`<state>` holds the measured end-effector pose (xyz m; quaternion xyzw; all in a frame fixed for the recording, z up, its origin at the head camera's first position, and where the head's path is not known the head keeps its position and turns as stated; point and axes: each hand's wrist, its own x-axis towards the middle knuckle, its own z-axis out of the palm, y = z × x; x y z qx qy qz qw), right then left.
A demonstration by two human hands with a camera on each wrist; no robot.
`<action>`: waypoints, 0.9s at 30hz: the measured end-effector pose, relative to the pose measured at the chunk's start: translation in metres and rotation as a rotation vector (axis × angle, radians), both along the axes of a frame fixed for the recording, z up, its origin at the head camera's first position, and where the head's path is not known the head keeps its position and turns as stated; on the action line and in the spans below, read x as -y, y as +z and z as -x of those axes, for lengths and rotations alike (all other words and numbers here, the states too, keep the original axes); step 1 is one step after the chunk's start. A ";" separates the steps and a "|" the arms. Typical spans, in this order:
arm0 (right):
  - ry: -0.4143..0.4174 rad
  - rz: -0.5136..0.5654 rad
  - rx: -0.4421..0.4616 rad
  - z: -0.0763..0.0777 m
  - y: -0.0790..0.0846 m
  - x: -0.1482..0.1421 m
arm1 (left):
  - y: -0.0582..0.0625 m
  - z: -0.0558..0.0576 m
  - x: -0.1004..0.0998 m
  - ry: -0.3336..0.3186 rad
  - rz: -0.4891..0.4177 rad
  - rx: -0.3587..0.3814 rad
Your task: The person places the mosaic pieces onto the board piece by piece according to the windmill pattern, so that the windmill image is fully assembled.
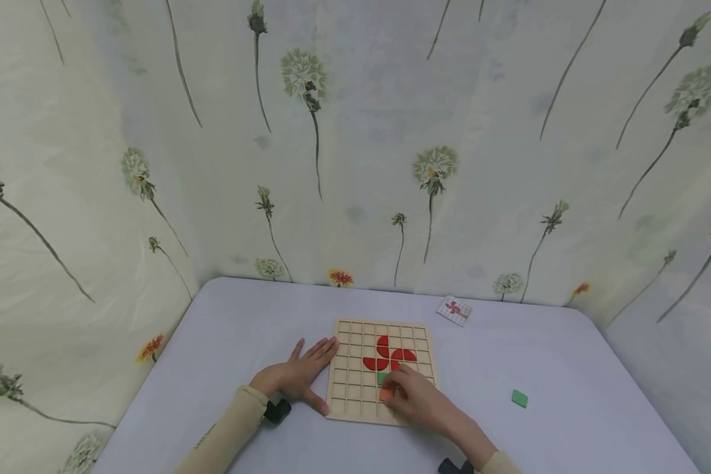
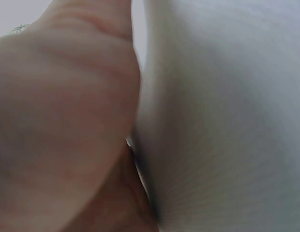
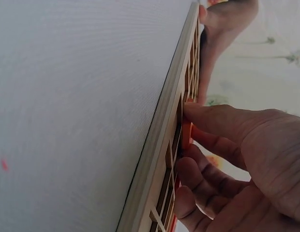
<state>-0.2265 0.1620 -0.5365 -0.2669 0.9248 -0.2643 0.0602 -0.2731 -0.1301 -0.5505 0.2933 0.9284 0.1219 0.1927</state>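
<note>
A wooden grid board (image 1: pixel 346 390) lies on the table, with red rounded pieces (image 1: pixel 376 363) set in a pinwheel pattern and a green square tile (image 1: pixel 382 378) just below them. My right hand (image 1: pixel 417 397) pinches an orange tile (image 3: pixel 187 134) between thumb and index finger at the board's grid, below the green tile; its other fingers bend over the board and hide some of its cells. Along the board's left edge my left hand (image 1: pixel 303 376) rests with fingers spread, fingertips and thumb at the rim. The left wrist view is mostly filled by that hand's palm (image 2: pixel 63 111).
A loose green tile (image 1: pixel 519 398) lies on the white table (image 1: pixel 569 368) to the right of the board. Behind the board's right corner is a small pattern card (image 1: pixel 453 311). A flowered curtain (image 1: pixel 367 131) stands along the table's back and sides.
</note>
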 end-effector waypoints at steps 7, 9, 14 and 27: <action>-0.010 -0.016 -0.008 0.001 0.003 0.001 | 0.002 0.000 0.002 -0.006 -0.004 -0.005; -0.019 -0.023 -0.001 0.001 0.003 0.001 | 0.002 0.000 0.002 -0.008 -0.008 -0.002; -0.021 -0.018 0.003 0.002 0.001 0.000 | 0.001 0.000 0.001 -0.003 -0.016 0.004; 0.009 -0.011 -0.055 0.001 0.001 0.005 | 0.001 0.000 0.002 -0.006 -0.028 0.008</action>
